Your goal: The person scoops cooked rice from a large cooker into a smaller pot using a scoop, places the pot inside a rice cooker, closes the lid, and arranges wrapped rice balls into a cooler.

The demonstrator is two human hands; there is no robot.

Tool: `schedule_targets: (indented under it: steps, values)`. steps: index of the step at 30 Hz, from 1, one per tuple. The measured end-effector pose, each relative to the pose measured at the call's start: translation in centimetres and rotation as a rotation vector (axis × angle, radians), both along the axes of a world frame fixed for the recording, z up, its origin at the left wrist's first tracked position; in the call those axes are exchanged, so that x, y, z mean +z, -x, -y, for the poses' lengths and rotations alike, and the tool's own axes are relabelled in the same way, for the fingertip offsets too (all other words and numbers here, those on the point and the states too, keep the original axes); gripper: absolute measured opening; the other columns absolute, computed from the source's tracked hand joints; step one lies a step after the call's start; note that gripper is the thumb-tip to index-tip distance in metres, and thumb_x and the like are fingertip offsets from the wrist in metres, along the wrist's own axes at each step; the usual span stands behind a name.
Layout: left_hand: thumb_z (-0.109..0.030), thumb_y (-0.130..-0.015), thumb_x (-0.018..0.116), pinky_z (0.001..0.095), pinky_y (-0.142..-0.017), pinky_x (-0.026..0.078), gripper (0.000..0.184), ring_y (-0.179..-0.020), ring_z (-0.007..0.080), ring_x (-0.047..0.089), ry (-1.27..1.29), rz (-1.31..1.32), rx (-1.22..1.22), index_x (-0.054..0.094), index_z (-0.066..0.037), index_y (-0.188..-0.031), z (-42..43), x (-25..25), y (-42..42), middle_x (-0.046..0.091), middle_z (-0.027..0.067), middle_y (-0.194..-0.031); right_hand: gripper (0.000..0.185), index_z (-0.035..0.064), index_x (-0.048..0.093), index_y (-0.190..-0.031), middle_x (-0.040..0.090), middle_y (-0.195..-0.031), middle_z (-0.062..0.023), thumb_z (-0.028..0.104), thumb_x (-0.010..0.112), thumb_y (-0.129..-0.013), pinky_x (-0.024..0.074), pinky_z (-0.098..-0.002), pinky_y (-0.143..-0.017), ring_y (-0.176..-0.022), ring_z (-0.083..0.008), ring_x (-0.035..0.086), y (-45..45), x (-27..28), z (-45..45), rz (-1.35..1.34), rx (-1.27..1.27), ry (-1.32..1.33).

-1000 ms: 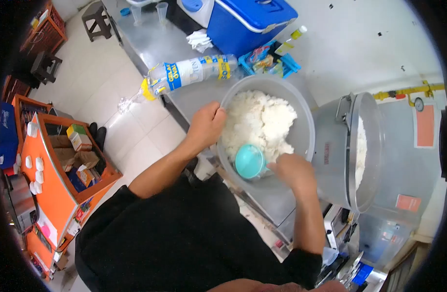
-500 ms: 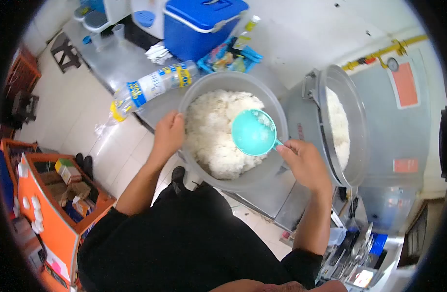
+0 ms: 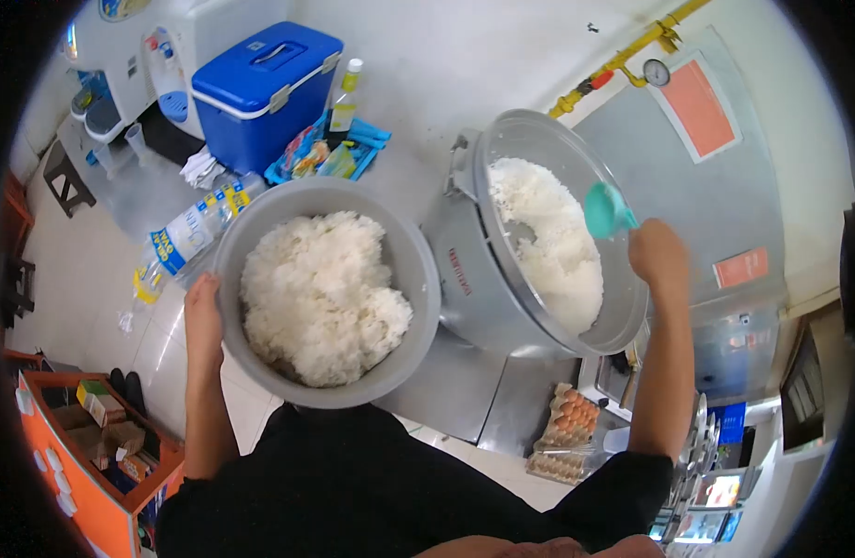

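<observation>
Head cam: L hand (image 3: pixel 202 316) grips edge of grey tub (image 3: pixel 414 253), R hand (image 3: pixel 658 260) clutching teal scoop (image 3: pixel 604 212) o/ open pot (image 3: pixel 472 312), nr rim.

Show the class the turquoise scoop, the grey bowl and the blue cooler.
Turquoise scoop (image 3: pixel 603 210), head view: on its cup.
Grey bowl (image 3: pixel 411 244), head view: on its bare inner wall.
Blue cooler (image 3: pixel 238 135), head view: on its side.

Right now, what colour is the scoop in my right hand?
Turquoise; the scoop shows best in the head view.
</observation>
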State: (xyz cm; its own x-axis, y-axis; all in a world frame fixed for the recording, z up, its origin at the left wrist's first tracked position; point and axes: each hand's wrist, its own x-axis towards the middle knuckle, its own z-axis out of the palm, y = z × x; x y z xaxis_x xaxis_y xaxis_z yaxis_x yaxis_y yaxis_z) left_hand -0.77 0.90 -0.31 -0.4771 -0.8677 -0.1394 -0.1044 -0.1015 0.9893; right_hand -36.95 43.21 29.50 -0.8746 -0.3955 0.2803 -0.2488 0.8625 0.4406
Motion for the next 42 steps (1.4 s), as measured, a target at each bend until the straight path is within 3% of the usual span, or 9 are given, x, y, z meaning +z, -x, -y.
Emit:
schedule_targets:
  steps: [2,5,14,16,24,27,36,39,42]
  values:
    - [-0.031,-0.099,0.054,0.0283,-0.084,0.040,0.030,-0.089,0.0121,0.051,0.060,0.010,0.036,0.063,-0.003,-0.095,-0.4,-0.1,0.2,0.058,-0.0010,-0.091,0.024,0.0005,0.070,-0.087,0.072,-0.088,-0.0205,0.018,0.055,-0.092,0.0563,-0.0436,-0.067,-0.078,-0.0340,0.072,3.6,-2.4,-2.2,-0.051,0.008,-0.165]
    - [-0.029,-0.099,0.053,0.0280,-0.076,0.038,0.030,-0.079,0.0117,0.046,0.183,0.049,0.191,0.054,-0.002,-0.085,0.8,-3.8,0.2,0.049,-0.0029,-0.080,0.021,0.0026,0.073,-0.089,0.073,-0.096,-0.0189,0.013,0.054,-0.091,0.0579,-0.0424,-0.072,-0.088,-0.0336,0.073,6.8,-5.3,-2.8,0.022,-0.047,-0.251]
    - [-0.027,-0.101,0.050,0.0238,-0.065,0.031,0.030,-0.072,0.0046,0.036,0.118,0.151,0.059,0.043,-0.012,-0.076,-0.3,0.6,0.1,0.038,-0.0068,-0.076,0.018,0.0023,0.072,-0.089,0.073,-0.092,-0.0186,0.009,0.055,-0.090,0.0586,-0.0415,-0.073,-0.087,-0.0327,0.073,13.4,-11.5,-3.5,0.159,0.009,-0.302]
    - [-0.027,-0.102,0.049,0.0232,-0.063,0.030,0.030,-0.070,0.0041,0.035,0.165,0.186,0.112,0.042,-0.012,-0.077,0.1,-0.1,0.0,0.038,-0.0071,-0.075,0.017,0.0011,0.071,-0.090,0.073,-0.092,-0.0192,0.009,0.055,-0.090,0.0583,-0.0431,-0.073,-0.087,-0.0335,0.072,15.0,-11.8,-4.5,0.150,0.205,-0.306]
    - [-0.028,-0.102,0.049,0.0233,-0.062,0.030,0.030,-0.070,0.0040,0.037,0.202,0.287,0.131,0.046,-0.010,-0.079,0.0,0.3,-0.1,0.039,-0.0068,-0.074,0.022,-0.0020,0.068,-0.100,0.068,-0.110,-0.0237,0.014,0.054,-0.093,0.0531,-0.0492,-0.087,-0.102,-0.0399,0.066,17.7,-11.5,-2.8,0.399,-0.220,-0.137]
    - [-0.028,-0.102,0.049,0.0230,-0.062,0.029,0.030,-0.069,0.0039,0.036,0.150,0.237,0.091,0.045,-0.010,-0.078,-0.4,1.0,0.2,0.039,-0.0069,-0.073,0.025,-0.0037,0.066,-0.103,0.067,-0.110,-0.0261,0.016,0.054,-0.094,0.0516,-0.0508,-0.089,-0.104,-0.0426,0.065,18.8,-12.5,-4.5,0.387,-0.001,-0.266]
    - [-0.027,-0.101,0.051,0.0226,-0.062,0.028,0.031,-0.068,0.0032,0.035,0.172,0.249,0.177,0.043,-0.011,-0.076,-0.8,1.0,0.5,0.038,-0.0071,-0.072,0.040,-0.0138,0.064,-0.098,0.067,-0.098,-0.0333,0.026,0.055,-0.096,0.0518,-0.0525,-0.085,-0.094,-0.0485,0.065,19.7,-13.5,-3.3,0.543,-0.065,-0.029]
    - [-0.027,-0.102,0.050,0.0234,-0.061,0.029,0.032,-0.068,0.0035,0.035,0.138,0.222,0.112,0.043,-0.010,-0.075,-0.6,1.1,0.2,0.038,-0.0070,-0.072,0.035,-0.0089,0.065,-0.104,0.065,-0.113,-0.0314,0.023,0.055,-0.096,0.0505,-0.0513,-0.092,-0.107,-0.0471,0.062,18.9,-12.6,-0.7,0.599,-0.213,-0.040]
    - [-0.027,-0.101,0.050,0.0252,-0.061,0.032,0.030,-0.066,0.0060,0.037,0.162,0.261,0.085,0.046,-0.008,-0.078,-0.5,1.2,0.1,0.040,-0.0053,-0.070,0.038,-0.0136,0.064,-0.100,0.067,-0.095,-0.0346,0.023,0.055,-0.095,0.0546,-0.0509,-0.077,-0.086,-0.0461,0.068,21.0,-14.5,-2.2,0.495,0.018,-0.106]
